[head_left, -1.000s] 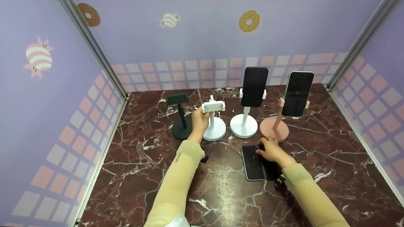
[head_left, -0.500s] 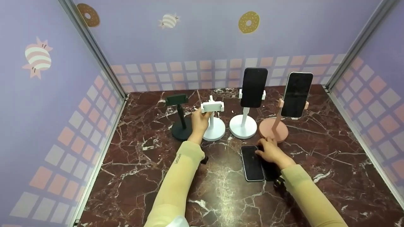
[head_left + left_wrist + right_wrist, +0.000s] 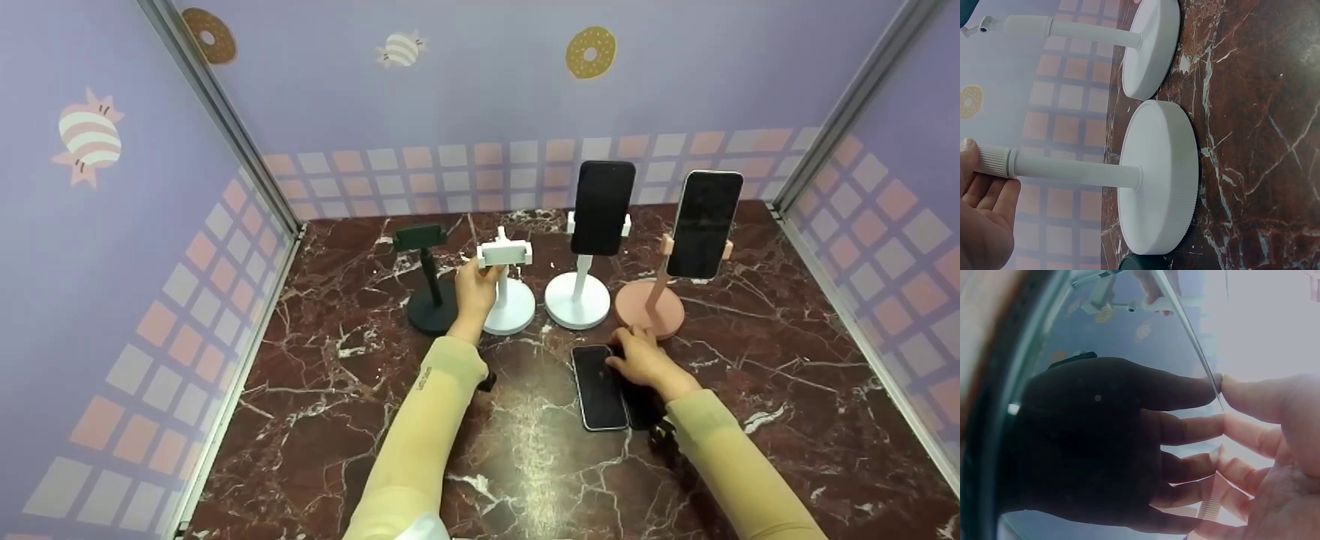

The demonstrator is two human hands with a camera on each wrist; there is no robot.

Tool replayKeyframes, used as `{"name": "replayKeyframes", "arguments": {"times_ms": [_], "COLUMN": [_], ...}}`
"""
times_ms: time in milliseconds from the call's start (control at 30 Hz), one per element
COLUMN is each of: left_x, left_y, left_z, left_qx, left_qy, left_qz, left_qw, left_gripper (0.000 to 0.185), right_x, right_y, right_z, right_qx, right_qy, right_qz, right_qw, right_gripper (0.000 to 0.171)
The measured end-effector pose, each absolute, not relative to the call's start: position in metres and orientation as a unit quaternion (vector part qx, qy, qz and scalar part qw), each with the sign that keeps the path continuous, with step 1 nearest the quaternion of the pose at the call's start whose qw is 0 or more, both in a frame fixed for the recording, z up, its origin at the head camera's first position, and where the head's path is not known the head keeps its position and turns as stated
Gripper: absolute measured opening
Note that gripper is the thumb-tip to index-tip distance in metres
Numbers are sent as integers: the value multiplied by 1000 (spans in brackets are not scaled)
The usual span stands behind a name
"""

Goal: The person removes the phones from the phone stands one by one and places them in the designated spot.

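A left hand (image 3: 476,292) wrapped its fingers and thumb round a white stand (image 3: 517,309) near the middle of a reddish-brown marbled tabletop (image 3: 547,480), as I watched by remote feed. My left wrist view alone gave the detail: the grip closed on a ribbed collar (image 3: 994,161) above a smooth, round post (image 3: 1072,170), which rose from a thick disc base with a finely ridged rim. Seen overhead, two phones lay flat side by side at the stand's 4 o'clock, a silver-edged phone (image 3: 600,390) and a dark phone (image 3: 642,409). The right hand (image 3: 645,360) was spread over the dark one, fingertips at its far end, thumb at the seam. The right wrist view added what my head view missed: nearly straight fingers touching a glossy screen (image 3: 1100,439), which mirrored them and, toward 12 o'clock, a hand at a white stand; I could not tell which phone's screen it was. At 3 o'clock, the clamp of a second white stand (image 3: 577,304) held an upright black phone (image 3: 603,206); farther along, a matte pink stand (image 3: 637,304) clasped a pale-rimmed phone (image 3: 705,225). A black stand (image 3: 427,311) stood at 9 o'clock, before lilac panels (image 3: 480,105) printed with sweets and checks.
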State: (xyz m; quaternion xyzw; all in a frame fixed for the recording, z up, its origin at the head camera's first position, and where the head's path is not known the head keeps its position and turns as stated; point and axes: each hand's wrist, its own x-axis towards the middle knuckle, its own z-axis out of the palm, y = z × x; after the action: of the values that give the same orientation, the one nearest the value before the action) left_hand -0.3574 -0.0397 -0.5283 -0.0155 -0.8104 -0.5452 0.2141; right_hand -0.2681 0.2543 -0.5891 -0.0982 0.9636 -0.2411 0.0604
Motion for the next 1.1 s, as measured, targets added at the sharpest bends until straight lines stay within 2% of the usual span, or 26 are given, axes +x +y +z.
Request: {"name": "replayKeyframes", "arguments": {"times_ms": [333,633,833,1100], "left_x": [-350,-341,-336,-332], "left_y": [-38,-34,-22,7], "left_z": [-535,-544,-545,-537], "left_qx": [20,69,35,-21], "left_qy": [-790,-790,-810,-772], "left_qz": [-567,-569,-549,-607], "left_qw": [232,218,202,188], "left_gripper": [29,26,25,26], "right_x": [-269,-269,-272,-279], "right_y": [256,257,253,239], "right_z": [-585,-578,-569,-544], "right_qx": [-109,-139,-133,-71], "right_qy": [960,950,932,889], "right_qz": [-253,-279,-331,-430], "right_qw": [52,-10,-68,-140], "right_gripper": [32,35,34,39]}}
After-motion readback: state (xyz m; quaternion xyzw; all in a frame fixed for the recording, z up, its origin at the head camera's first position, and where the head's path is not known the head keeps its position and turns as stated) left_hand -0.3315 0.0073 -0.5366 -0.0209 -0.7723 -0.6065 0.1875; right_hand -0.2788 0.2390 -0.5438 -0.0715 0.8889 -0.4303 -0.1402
